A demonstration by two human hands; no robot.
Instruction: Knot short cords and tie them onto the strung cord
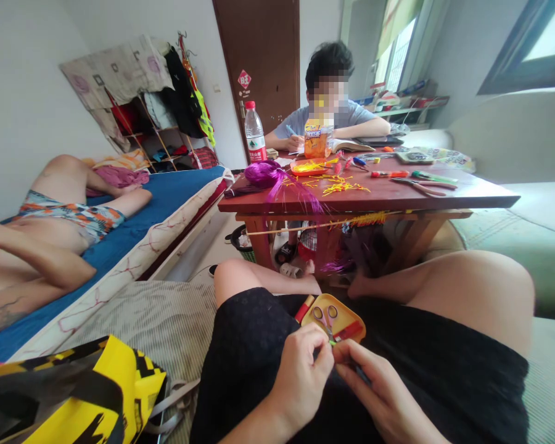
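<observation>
My left hand (300,373) and my right hand (374,385) meet over my lap, fingertips pinched together on a small thin piece I cannot make out. Just beyond them a yellow tray (340,320) rests on my black shorts, holding small scissors (326,316) and a red tool. I sit cross-legged with my knees in front of a low red-brown table (398,196).
On the table lie purple fibre strands (271,176), yellow and orange strands (340,184), pliers, pens and a water bottle (254,132). A person writes at its far side. Another person lies on the blue bed (176,191) at left. A yellow-black bag (97,394) sits near left.
</observation>
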